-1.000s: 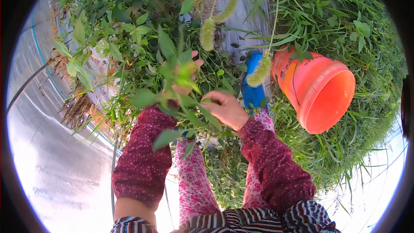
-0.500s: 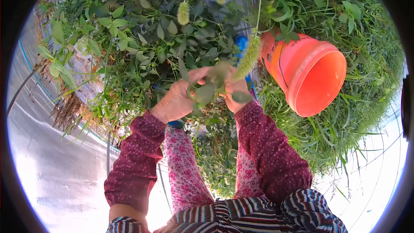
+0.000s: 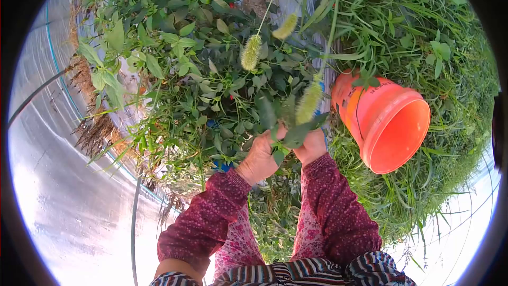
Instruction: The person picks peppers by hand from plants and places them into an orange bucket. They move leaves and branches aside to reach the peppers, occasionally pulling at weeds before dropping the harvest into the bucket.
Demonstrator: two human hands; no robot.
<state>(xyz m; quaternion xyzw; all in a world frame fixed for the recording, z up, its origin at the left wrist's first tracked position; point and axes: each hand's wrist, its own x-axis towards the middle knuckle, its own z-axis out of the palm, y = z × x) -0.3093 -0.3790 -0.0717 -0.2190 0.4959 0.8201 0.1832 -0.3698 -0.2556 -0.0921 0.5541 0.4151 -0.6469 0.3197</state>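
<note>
My left hand (image 3: pixel 260 160) and my right hand (image 3: pixel 313 146) are close together in front of my legs. Both are closed around a leafy sprig (image 3: pixel 299 133), whose broad green leaves cover most of the fingertips. Whether a fruit is between the fingers is hidden. A fuzzy foxtail grass head (image 3: pixel 309 101) hangs just above the right hand, nearer the camera. Beyond the hands spreads a dense, dark green leafy plant (image 3: pixel 233 82) with small red spots among its leaves.
An orange bucket (image 3: pixel 353 100) lies tilted in tall grass (image 3: pixel 407 47) to the right, its mouth towards me. Two more foxtail heads, one here (image 3: pixel 251 53), dangle ahead. Shiny plastic sheeting (image 3: pixel 58 190) and a dark hose (image 3: pixel 135 233) are at left.
Both hands are lower in the view and closer together, the left shifted rightward, with the leafy sprig still between them. The view has tilted, and the bucket appears lower.
</note>
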